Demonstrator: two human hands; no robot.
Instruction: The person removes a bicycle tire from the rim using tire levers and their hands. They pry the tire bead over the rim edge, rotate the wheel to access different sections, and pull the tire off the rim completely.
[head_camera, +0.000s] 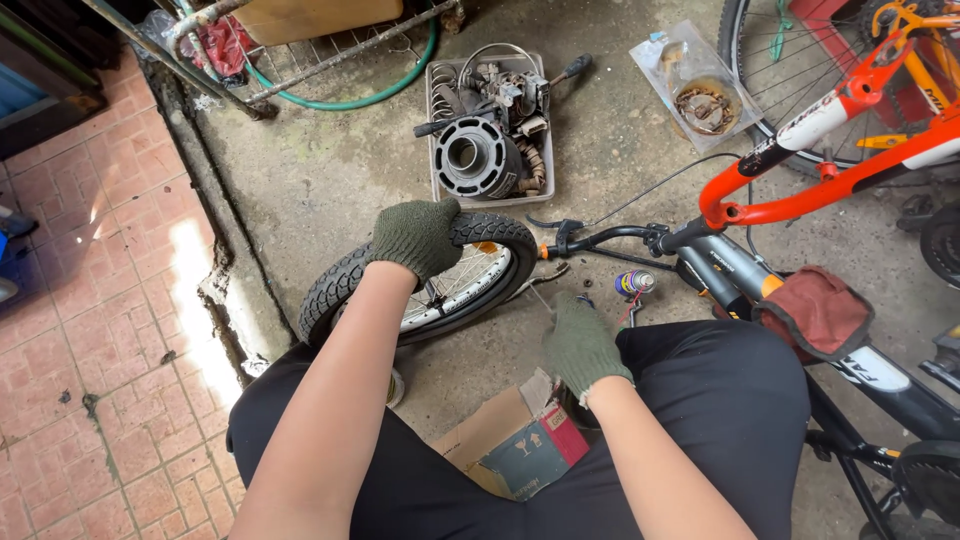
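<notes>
An orange and black bicycle (800, 190) lies along the right side of the concrete floor (330, 170), its handlebar (610, 237) pointing left toward the middle. A small wheel (420, 275) with a knobby black tyre stands nearly upright just in front of the person's knees, its long line running from lower left to upper right, up toward the handlebar's brake lever.

The left hand (417, 237), in a green knit glove, is clamped over the top of the tyre and is the hand on the wheel. The right hand (580, 345), also gloved, hangs just right of the wheel, fingers curled together around what looks like a thin tool; whether it touches the wheel I cannot tell.

A grey tray (490, 135) of engine parts sits beyond the wheel, toward the far edge of the floor. A torn cardboard box (515, 445) lies between the knees. A small spray can (634, 283) stands under the handlebar, close to the right hand.
</notes>
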